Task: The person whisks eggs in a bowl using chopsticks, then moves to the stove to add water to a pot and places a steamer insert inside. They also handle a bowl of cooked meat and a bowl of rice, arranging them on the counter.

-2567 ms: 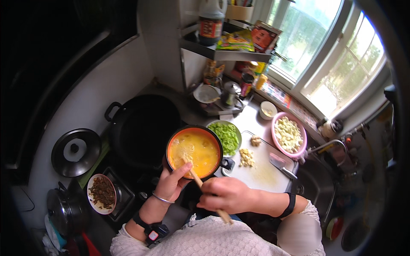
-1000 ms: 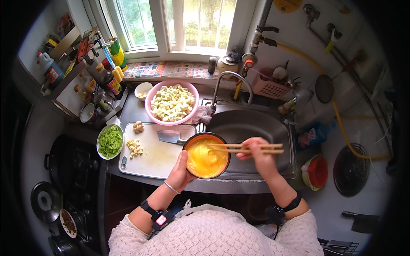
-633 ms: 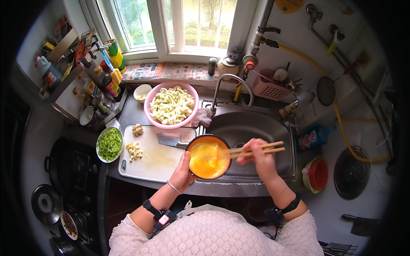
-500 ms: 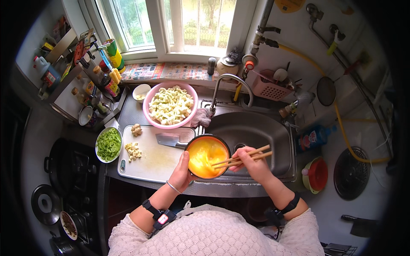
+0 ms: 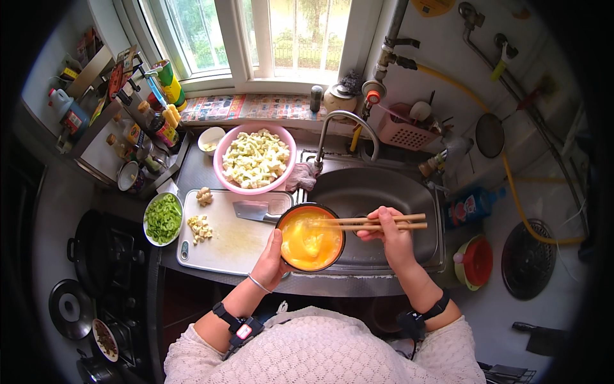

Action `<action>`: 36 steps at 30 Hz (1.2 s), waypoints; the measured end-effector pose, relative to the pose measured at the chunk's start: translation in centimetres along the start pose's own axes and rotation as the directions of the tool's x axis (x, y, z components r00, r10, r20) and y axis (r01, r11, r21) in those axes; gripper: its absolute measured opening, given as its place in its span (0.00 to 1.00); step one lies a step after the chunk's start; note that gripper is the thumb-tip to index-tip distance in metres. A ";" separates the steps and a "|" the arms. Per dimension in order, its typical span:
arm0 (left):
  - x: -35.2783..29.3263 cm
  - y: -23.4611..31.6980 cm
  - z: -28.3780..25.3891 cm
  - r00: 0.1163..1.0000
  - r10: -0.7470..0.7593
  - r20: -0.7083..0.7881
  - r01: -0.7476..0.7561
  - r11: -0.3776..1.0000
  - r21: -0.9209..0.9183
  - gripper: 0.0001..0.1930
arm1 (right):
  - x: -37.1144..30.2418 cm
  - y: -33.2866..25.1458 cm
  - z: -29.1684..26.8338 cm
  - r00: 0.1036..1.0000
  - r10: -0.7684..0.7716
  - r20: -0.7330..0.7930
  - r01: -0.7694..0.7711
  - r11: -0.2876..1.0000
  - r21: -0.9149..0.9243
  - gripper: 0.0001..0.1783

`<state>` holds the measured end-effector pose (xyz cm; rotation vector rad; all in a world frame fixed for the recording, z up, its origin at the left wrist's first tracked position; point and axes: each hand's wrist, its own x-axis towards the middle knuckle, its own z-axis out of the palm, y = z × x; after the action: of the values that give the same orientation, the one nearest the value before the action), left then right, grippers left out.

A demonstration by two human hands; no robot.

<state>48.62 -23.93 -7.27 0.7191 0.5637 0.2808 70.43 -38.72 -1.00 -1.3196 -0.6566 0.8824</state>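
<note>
Fingers (image 5: 386,225) of the right hand (image 5: 393,240) pinching a pair of wooden chopsticks (image 5: 409,218), thumb and fingertips bunched around the sticks, and the far ends are down in the yellow liquid (image 5: 306,248)! Over to the left hand (image 5: 271,261): thumb up at the near-left rim of the orange-lined bowl (image 5: 325,210), the other fingers tucked below where I can't tell whether they're spread or together. And the bowl itself? Held up, looking to be over the seam where the cutting board's (image 5: 240,246) right end meets the left near corner of the sink (image 5: 396,185), close to the counter's (image 5: 211,273) front edge. Swirls and a blurred streak at the chopstick tips, so this reads as the beating step, what looks like egg, mostly blended but with paler patches showing. My call on the next stroke: it wants a firm left hand, the bowl level, a loose right wrist and tips low. Tilt it, and the runny stuff could slop over the rim.
</note>
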 end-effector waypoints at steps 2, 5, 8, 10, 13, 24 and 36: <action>-0.1 0.3 0.4 1.000 -0.021 0.014 0.021 1.000 -0.012 0.30 | -1.0 0.7 0.6 0.998 0.040 0.053 -0.036 0.997 -0.070 0.14; -0.4 -0.2 -0.4 1.000 0.000 0.020 0.001 0.999 -0.032 0.30 | -1.1 -1.6 1.0 0.978 0.088 0.190 -0.077 0.995 -0.067 0.13; -0.6 -0.6 -1.3 0.998 0.018 0.056 -0.017 1.000 -0.026 0.31 | -0.2 -4.4 0.6 0.959 -0.202 0.200 0.244 0.946 -0.213 0.11; -0.8 -0.3 -0.8 0.999 0.043 0.025 -0.044 0.999 0.030 0.33 | 0.3 -6.2 0.3 0.908 -0.288 0.303 0.402 0.803 -0.440 0.09; -1.3 0.5 0.4 0.998 0.063 -0.023 -0.061 0.995 0.078 0.35 | -0.5 -7.4 1.5 0.965 -0.045 0.259 0.191 0.796 -0.575 0.08; -1.8 0.1 -0.4 0.997 0.074 -0.020 -0.073 0.997 0.018 0.33 | -1.2 -2.0 2.5 0.976 -0.180 0.122 0.195 0.973 -0.126 0.13; -2.0 -0.1 -0.7 0.999 0.011 -0.040 -0.011 1.000 0.013 0.31 | -1.0 -0.2 1.6 0.991 0.114 0.067 -0.118 0.991 0.066 0.16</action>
<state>46.57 -24.53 -6.98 0.7309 0.6001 0.3026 68.62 -38.71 -0.49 -1.2815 -0.5973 1.0359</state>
